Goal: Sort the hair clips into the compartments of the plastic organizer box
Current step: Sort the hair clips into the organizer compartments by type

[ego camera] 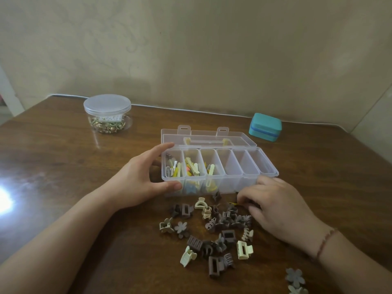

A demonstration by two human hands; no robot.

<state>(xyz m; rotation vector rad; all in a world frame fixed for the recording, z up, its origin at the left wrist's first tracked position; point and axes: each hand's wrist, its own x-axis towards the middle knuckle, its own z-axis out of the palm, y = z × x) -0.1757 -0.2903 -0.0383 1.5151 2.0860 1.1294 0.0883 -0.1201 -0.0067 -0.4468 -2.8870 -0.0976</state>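
Observation:
A clear plastic organizer box (250, 174) stands open in the middle of the table, its lid folded back. Its three left compartments hold flat yellow, white and pink clips; the three right ones look empty. My left hand (140, 181) grips the box's left end, fingers over the rim and thumb on the front wall. In front of the box lies a pile of small claw clips (220, 230) in brown, grey and cream. My right hand (273, 205) rests at the pile's right edge by the box's front wall, its fingertips pinching a thin yellow clip (233, 203).
A round clear tub (107, 113) with a lid, holding gold trinkets, stands at the back left. A teal case (265, 126) sits at the back right. Two flower-shaped clips (294, 279) lie apart at the lower right. A wall runs behind the wooden table (53, 166).

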